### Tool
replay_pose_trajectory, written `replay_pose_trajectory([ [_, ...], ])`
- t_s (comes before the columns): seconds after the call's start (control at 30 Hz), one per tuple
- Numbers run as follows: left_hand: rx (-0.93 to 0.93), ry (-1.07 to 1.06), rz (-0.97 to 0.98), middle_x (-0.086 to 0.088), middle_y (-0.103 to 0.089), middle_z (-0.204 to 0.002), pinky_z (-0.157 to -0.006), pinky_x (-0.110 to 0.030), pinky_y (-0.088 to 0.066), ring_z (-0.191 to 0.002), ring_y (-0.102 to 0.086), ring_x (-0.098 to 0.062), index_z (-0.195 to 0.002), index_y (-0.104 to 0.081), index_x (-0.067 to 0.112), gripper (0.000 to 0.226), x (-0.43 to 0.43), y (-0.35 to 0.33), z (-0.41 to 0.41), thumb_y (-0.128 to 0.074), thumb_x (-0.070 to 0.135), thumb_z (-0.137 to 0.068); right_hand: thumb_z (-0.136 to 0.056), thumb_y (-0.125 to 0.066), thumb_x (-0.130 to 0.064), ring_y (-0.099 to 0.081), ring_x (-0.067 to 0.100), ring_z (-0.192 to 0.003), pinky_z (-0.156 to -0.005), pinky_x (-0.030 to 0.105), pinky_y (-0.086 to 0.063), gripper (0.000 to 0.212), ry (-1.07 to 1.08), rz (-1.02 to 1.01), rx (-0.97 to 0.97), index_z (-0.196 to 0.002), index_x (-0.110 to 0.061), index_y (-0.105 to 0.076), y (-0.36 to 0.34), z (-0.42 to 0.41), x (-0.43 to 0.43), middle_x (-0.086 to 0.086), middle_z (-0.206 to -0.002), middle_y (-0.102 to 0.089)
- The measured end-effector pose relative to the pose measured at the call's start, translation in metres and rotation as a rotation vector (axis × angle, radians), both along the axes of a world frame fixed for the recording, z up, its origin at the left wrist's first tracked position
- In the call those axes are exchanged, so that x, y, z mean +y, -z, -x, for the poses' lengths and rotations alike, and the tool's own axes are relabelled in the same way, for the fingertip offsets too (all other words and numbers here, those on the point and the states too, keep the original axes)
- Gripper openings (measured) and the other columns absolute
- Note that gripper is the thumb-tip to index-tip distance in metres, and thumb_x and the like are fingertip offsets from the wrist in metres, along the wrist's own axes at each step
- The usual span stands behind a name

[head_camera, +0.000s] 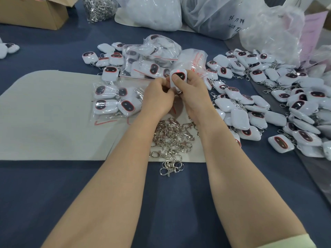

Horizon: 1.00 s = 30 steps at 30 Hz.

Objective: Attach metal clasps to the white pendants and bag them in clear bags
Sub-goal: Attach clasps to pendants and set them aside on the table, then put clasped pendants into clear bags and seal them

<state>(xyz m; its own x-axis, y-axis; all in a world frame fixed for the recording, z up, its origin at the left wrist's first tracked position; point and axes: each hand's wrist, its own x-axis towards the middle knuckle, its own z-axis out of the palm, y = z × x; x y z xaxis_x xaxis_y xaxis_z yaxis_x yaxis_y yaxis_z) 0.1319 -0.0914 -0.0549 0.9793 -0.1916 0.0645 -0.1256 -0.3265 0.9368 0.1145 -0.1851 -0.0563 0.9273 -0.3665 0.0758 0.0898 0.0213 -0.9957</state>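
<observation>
1. Head view has both hands meeting over the far edge of the pale mat (pixel 44 113). Our right hand (pixel 189 90) grips one white pendant (pixel 178 76) with the thumb on its dark face. Our left hand (pixel 157 97), fingers curled, pinches the same pendant at its side.
2. A glint of metal shows just under the pendant, between the two hands. Our fingers hide the joint, so we cannot tell whether a clasp is hooked on yet. We judge this to be the attaching step for this piece.
3. Finished work lies just left of our hands: the bagged pendants (pixel 111 101) on the mat, each sealed in a clear bag with its clasp. A further bagged heap (pixel 148 58) sits behind our hands.
4. Half-finished work is spread over the worktop (pixel 53 194) to our right. Many pieces in the unbagged heap (pixel 250 97) already carry clasps but have no bags, so we reckon they still need bagging.
5. Supplies remain. The loose clasps (pixel 172 136) lie under our wrists, a sack of clasps (pixel 98 8) stands at the far edge, and what look like empty clear bags (pixel 193 59) lie just behind the held pendant.
6. By our judgement the job is well under way, with a good deal left.
</observation>
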Motion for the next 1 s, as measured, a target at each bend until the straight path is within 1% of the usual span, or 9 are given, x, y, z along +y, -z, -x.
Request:
replay_pose_trajectory([
  [0.03,0.0,0.0,-0.002,-0.011,-0.068,-0.1,-0.09,-0.045,-0.05,-0.097,-0.064,-0.028,-0.105,-0.061,0.006,0.018,0.0,-0.0002,0.0003,-0.059,0.018,-0.091,-0.095,-0.056,-0.006,-0.058,0.03,-0.093,-0.086,0.05,-0.05,0.008,0.0,-0.002,0.012,-0.103,-0.006,-0.059,-0.0003,-0.0003,0.0,0.021,-0.102,-0.061],
  [0.13,-0.004,-0.003,-0.007,-0.011,-0.068,-0.102,-0.09,-0.045,-0.05,-0.098,-0.064,-0.028,-0.106,-0.06,0.007,0.017,0.0006,-0.0007,0.0002,-0.057,0.018,-0.092,-0.095,-0.057,-0.008,-0.057,0.028,-0.091,-0.083,0.047,-0.05,0.017,-0.001,0.011,0.036,-0.109,0.0,-0.058,-0.0017,0.0003,0.0011,0.022,-0.103,-0.061],
  [0.27,-0.012,-0.001,-0.032,-0.01,-0.067,-0.103,-0.089,-0.045,-0.05,-0.099,-0.063,-0.028,-0.106,-0.06,0.008,0.018,0.0005,-0.0007,0.0009,-0.058,0.019,-0.092,-0.094,-0.058,-0.009,-0.058,0.028,-0.092,-0.087,0.05,-0.051,0.019,0.019,0.045,0.034,-0.11,0.003,-0.057,-0.0017,0.0019,0.0006,0.032,-0.111,-0.06],
  [0.47,-0.011,0.001,-0.037,-0.01,-0.067,-0.103,-0.088,-0.045,-0.051,-0.098,-0.063,-0.028,-0.103,-0.06,0.009,0.016,0.0007,-0.0013,0.0013,-0.058,0.02,-0.092,-0.094,-0.058,-0.006,-0.058,0.029,-0.091,-0.086,0.051,-0.05,0.015,0.014,0.045,0.012,-0.108,-0.001,-0.058,-0.001,0.0025,-0.0005,0.025,-0.103,-0.061],
  [0.6,-0.001,0.0,-0.012,-0.008,-0.067,-0.101,-0.088,-0.043,-0.051,-0.097,-0.063,-0.027,-0.104,-0.059,0.009,0.015,0.0009,-0.002,0.0009,-0.058,0.019,-0.092,-0.095,-0.057,-0.007,-0.058,0.028,-0.091,-0.083,0.045,-0.049,0.012,-0.023,0.001,0.011,-0.106,-0.004,-0.058,-0.0014,0.002,-0.0008,0.019,-0.101,-0.062],
  [0.7,0.022,-0.009,0.014,-0.005,-0.066,-0.099,-0.089,-0.04,-0.051,-0.095,-0.063,-0.023,-0.1,-0.057,0.013,0.008,0.0011,-0.0023,0.0,-0.056,0.018,-0.093,-0.099,-0.05,-0.009,-0.057,0.027,-0.094,-0.084,0.044,-0.046,0.015,-0.042,-0.019,0.014,-0.108,-0.004,-0.059,-0.0012,0.0008,0.0004,0.017,-0.103,-0.061],
  [0.83,0.065,-0.011,0.07,-0.009,-0.068,-0.101,-0.089,-0.045,-0.051,-0.095,-0.065,-0.025,-0.103,-0.059,0.009,0.012,0.0011,-0.0031,0.0002,-0.053,0.015,-0.094,-0.101,-0.044,-0.007,-0.06,0.023,-0.097,-0.09,0.039,-0.049,0.017,-0.081,-0.054,-0.015,-0.1,-0.009,-0.061,-0.0001,0.0006,-0.0008,0.007,-0.098,-0.066],
  [0.93,0.053,0.005,0.049,-0.007,-0.068,-0.101,-0.089,-0.045,-0.051,-0.095,-0.065,-0.025,-0.099,-0.057,0.014,0.007,0.001,-0.0025,0.0004,-0.054,0.017,-0.093,-0.1,-0.045,-0.006,-0.06,0.025,-0.098,-0.094,0.043,-0.048,0.019,-0.075,-0.025,-0.042,-0.093,-0.013,-0.062,0.0006,0.0006,-0.0022,0.009,-0.097,-0.067],
  [1.0,0.044,0.009,0.044,-0.007,-0.068,-0.101,-0.089,-0.044,-0.051,-0.095,-0.065,-0.025,-0.098,-0.056,0.015,0.005,0.0008,-0.002,0.0001,-0.055,0.018,-0.093,-0.1,-0.045,-0.007,-0.061,0.025,-0.098,-0.094,0.045,-0.048,0.02,-0.056,-0.015,-0.033,-0.093,-0.014,-0.063,0.001,-0.0007,-0.0024,0.01,-0.097,-0.068],
])
